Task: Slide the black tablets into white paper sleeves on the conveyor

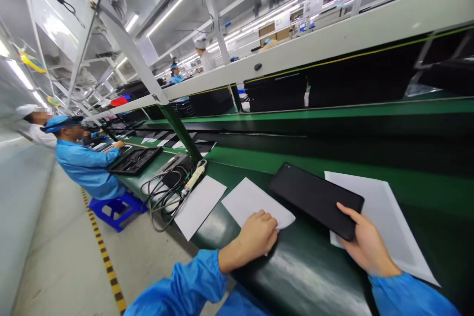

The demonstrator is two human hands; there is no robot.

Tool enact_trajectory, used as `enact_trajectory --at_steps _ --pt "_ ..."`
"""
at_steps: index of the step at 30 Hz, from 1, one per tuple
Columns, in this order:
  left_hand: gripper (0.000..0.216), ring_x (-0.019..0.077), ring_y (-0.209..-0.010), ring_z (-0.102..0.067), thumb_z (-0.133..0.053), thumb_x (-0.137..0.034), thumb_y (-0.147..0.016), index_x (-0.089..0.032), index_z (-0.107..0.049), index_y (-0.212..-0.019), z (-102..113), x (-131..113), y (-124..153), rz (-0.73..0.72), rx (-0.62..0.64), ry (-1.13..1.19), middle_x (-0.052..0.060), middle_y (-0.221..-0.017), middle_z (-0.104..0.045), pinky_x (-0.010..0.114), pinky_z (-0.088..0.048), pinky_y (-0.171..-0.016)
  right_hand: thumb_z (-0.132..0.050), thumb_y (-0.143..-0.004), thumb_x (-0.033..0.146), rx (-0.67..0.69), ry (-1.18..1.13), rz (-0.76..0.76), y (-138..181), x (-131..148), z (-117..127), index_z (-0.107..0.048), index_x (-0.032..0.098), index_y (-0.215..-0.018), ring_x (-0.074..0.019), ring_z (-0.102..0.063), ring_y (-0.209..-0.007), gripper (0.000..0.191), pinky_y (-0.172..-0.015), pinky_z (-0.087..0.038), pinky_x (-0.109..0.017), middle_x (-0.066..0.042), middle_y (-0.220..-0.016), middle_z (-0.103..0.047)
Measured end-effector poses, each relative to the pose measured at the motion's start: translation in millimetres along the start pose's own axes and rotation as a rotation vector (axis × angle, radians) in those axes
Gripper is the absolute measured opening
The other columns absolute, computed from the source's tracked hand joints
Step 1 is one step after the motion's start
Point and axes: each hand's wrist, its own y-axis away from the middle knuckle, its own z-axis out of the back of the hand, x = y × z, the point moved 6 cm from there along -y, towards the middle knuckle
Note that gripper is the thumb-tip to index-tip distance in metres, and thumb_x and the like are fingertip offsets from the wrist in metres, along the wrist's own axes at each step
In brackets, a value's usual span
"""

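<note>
My right hand grips the near right end of a flat black tablet, thumb on its upper face. The tablet is tilted above the green bench, and it partly covers a large white sheet on the right. My left hand is closed on the lower right edge of a white paper sheet, whose corner curls up by the knuckles. The left fingertips are hidden behind the hand. A further white sheet lies to the left, apart from both hands.
Left of the sheets lie a tangle of grey cables and a cream-coloured handheld tool. Beyond them is a black tray. A co-worker in blue sits on a blue stool. A slanted green post rises from the bench.
</note>
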Motion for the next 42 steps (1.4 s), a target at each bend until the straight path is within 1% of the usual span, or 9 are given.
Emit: enact_trajectory --at_steps 5,11,14,16,22,28,33,38,42 --pt "0.026 0.0247 -0.105 -0.063 -0.043 -0.022 -0.1 -0.012 -0.067 -0.097 16.3 20.9 -33.0 0.074 -0.068 0.015 0.012 -0.104 -0.068 0.037 -0.052 -0.093 -0.069 -0.071 0.005 -0.019 0.012 0.054 1.5 4.9 0.2 -0.072 0.016 -0.096 -0.0154 -0.07 -0.065 0.027 -0.056 -0.061 -0.017 -0.003 -0.089 -0.075" --pt "0.032 0.0248 -0.109 -0.063 -0.04 -0.018 -0.099 -0.012 -0.068 -0.114 21.7 39.4 -62.3 0.022 -0.13 0.146 0.014 -0.111 -0.069 0.036 -0.05 -0.097 -0.067 -0.074 0.006 -0.034 0.025 0.105 2.0 11.2 2.3 -0.07 0.015 -0.095 -0.017 -0.073 -0.074 0.023 -0.062 -0.062 -0.019 -0.003 -0.086 -0.075" --pt "0.039 0.0195 -0.101 -0.064 -0.052 -0.009 -0.086 -0.013 -0.065 -0.123 15.6 48.5 -61.9 0.01 -0.173 0.353 0.009 -0.107 -0.069 0.03 -0.049 -0.095 -0.068 -0.073 0.006 -0.048 0.047 0.123 2.9 12.0 3.3 -0.071 0.016 -0.097 -0.0178 -0.074 -0.076 0.026 -0.062 -0.062 -0.02 -0.003 -0.086 -0.075" --pt "0.044 0.0164 -0.092 -0.063 -0.056 -0.007 -0.08 -0.014 -0.065 -0.122 11.3 55.2 -59.9 0.025 -0.195 0.468 0.006 -0.101 -0.069 0.027 -0.049 -0.088 -0.069 -0.072 0.008 -0.047 0.064 0.134 3.5 11.7 3.2 -0.071 0.016 -0.098 -0.0182 -0.074 -0.076 0.027 -0.061 -0.062 -0.02 -0.003 -0.088 -0.075" --pt "0.031 0.0093 -0.067 -0.055 -0.055 -0.014 -0.082 -0.014 -0.065 -0.111 8.1 85.3 -60.6 0.2 -0.353 0.658 0.0 -0.078 -0.063 0.022 -0.042 -0.068 -0.074 -0.064 0.015 -0.05 0.127 0.123 1.3 8.1 5.2 -0.069 0.017 -0.095 -0.0203 -0.074 -0.073 0.032 -0.054 -0.06 -0.023 -0.003 -0.087 -0.075" --pt "0.032 0.007 -0.054 -0.052 -0.06 -0.027 -0.081 -0.015 -0.06 -0.11 14.7 103.7 -54.6 0.293 -0.528 0.87 -0.002 -0.073 -0.062 0.019 -0.04 -0.057 -0.078 -0.055 0.028 0.03 0.142 0.146 1.1 5.6 4.2 -0.066 0.018 -0.091 -0.0268 -0.074 -0.082 0.039 -0.066 -0.064 -0.034 -0.005 -0.083 -0.074" --pt "0.032 0.0083 -0.058 -0.055 -0.058 -0.028 -0.083 -0.015 -0.058 -0.112 15.2 102.4 -55.2 0.258 -0.506 0.861 0.0 -0.075 -0.064 0.02 -0.043 -0.062 -0.077 -0.052 0.034 0.066 0.195 0.142 -0.2 4.3 6.0 -0.066 0.017 -0.089 -0.0259 -0.071 -0.072 0.042 -0.061 -0.061 -0.035 -0.004 -0.078 -0.072" --pt "0.04 0.0075 -0.063 -0.054 -0.057 -0.018 -0.077 -0.015 -0.057 -0.117 10.8 95.9 -58.1 0.184 -0.389 0.778 0.002 -0.09 -0.066 0.02 -0.043 -0.063 -0.077 -0.051 0.033 0.067 0.205 0.103 2.2 2.7 5.7 -0.067 0.017 -0.091 -0.0251 -0.071 -0.075 0.044 -0.062 -0.06 -0.033 -0.004 -0.081 -0.073" --pt "0.044 0.0077 -0.065 -0.052 -0.057 -0.013 -0.074 -0.016 -0.057 -0.118 11.9 90.8 -57.1 0.118 -0.369 0.689 0.004 -0.097 -0.065 0.021 -0.044 -0.066 -0.076 -0.05 0.031 0.061 0.203 0.075 3.0 0.9 4.9 -0.069 0.015 -0.091 -0.0262 -0.071 -0.078 0.045 -0.061 -0.058 -0.032 -0.006 -0.082 -0.073"
